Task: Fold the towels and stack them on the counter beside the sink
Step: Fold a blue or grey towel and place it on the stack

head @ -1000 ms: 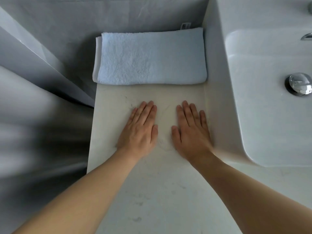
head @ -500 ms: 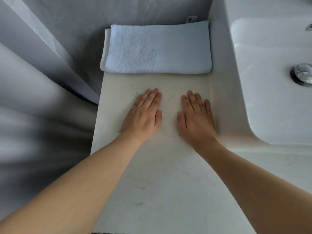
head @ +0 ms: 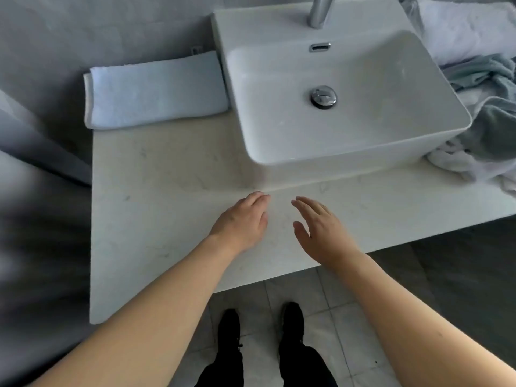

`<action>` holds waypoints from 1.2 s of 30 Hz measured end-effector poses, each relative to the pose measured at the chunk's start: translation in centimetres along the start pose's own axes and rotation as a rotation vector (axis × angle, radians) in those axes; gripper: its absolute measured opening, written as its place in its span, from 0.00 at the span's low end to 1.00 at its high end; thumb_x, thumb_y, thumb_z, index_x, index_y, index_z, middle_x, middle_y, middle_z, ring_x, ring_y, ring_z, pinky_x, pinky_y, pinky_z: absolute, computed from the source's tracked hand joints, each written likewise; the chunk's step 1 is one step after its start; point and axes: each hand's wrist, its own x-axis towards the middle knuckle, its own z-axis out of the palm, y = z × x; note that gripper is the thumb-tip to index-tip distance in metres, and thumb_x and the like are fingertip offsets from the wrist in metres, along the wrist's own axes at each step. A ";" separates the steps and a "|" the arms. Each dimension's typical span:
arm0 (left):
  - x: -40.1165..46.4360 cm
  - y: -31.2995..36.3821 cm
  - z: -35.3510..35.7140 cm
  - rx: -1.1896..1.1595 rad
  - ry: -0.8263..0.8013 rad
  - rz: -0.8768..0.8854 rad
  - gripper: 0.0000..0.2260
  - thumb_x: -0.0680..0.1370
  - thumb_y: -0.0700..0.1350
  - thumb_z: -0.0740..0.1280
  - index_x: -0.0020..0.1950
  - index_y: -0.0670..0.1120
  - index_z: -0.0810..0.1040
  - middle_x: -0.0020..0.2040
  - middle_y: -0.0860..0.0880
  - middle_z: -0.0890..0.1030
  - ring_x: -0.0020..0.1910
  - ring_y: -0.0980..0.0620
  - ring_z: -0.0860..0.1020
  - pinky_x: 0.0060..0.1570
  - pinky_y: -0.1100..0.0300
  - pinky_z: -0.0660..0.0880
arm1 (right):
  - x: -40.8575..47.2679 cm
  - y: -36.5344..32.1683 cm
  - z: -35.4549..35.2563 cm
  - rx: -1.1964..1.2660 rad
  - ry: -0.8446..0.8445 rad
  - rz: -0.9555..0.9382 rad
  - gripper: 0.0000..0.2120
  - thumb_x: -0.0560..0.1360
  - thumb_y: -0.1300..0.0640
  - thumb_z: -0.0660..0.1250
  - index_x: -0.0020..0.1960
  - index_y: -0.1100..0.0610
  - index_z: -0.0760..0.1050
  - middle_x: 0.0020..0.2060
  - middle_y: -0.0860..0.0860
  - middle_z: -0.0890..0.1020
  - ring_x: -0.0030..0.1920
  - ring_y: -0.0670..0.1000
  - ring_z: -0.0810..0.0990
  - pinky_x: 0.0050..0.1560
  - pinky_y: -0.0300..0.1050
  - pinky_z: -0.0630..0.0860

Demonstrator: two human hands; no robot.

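Now both the left hand (head: 242, 222) and right hand (head: 321, 233) hover empty, fingers loosely spread, over the counter (head: 167, 174). One folded towel (head: 156, 92) lies left of the sink (head: 346, 90); the crumpled towels (head: 485, 113) at right look soft, light and floppy, best pinched at corners.

faucet (head: 319, 11) cut off by top edge | towel pile (head: 485, 107) cut by right edge, partly behind sink (head: 346, 152) | far-left surroundings blurred

Counter (head: 173, 174): folded towel (head: 156, 92), sink (head: 363, 141), towel heap (head: 485, 135)
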 end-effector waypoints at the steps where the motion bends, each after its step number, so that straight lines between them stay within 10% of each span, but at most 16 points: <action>1: 0.6 1.8 0.4 0.010 -0.031 0.049 0.21 0.84 0.46 0.56 0.77 0.45 0.64 0.77 0.50 0.64 0.74 0.49 0.65 0.69 0.50 0.67 | -1.0 1.7 -1.2 0.003 0.021 0.033 0.23 0.81 0.54 0.59 0.75 0.55 0.64 0.74 0.49 0.66 0.74 0.51 0.62 0.73 0.47 0.61; 19: 17.4 31.5 6.0 -0.259 0.065 0.146 0.19 0.82 0.42 0.61 0.73 0.43 0.70 0.72 0.46 0.71 0.71 0.50 0.69 0.68 0.63 0.61 | -5.5 29.9 -19.8 0.115 0.373 0.323 0.24 0.77 0.62 0.62 0.73 0.59 0.66 0.71 0.54 0.70 0.70 0.54 0.67 0.70 0.45 0.62; 24: 23.8 36.6 5.4 -0.380 -0.074 0.282 0.16 0.79 0.40 0.64 0.67 0.46 0.78 0.65 0.51 0.75 0.58 0.53 0.76 0.56 0.70 0.66 | -1.8 35.2 -23.9 0.001 0.527 0.315 0.38 0.71 0.65 0.67 0.77 0.56 0.55 0.71 0.58 0.62 0.71 0.57 0.60 0.74 0.52 0.58; 32: 32.8 43.6 9.4 0.078 -0.117 0.134 0.35 0.74 0.53 0.70 0.77 0.52 0.59 0.78 0.49 0.52 0.74 0.43 0.55 0.70 0.44 0.61 | 2.5 45.3 -29.3 -0.238 0.238 0.372 0.45 0.68 0.48 0.73 0.77 0.44 0.51 0.73 0.52 0.56 0.73 0.59 0.54 0.72 0.56 0.54; 36: 34.3 45.4 11.2 0.150 0.184 0.076 0.14 0.76 0.51 0.65 0.60 0.50 0.74 0.71 0.49 0.68 0.66 0.43 0.66 0.60 0.47 0.69 | 3.6 49.2 -30.7 -0.157 0.196 0.073 0.37 0.69 0.41 0.73 0.73 0.54 0.67 0.68 0.53 0.69 0.68 0.58 0.67 0.70 0.55 0.63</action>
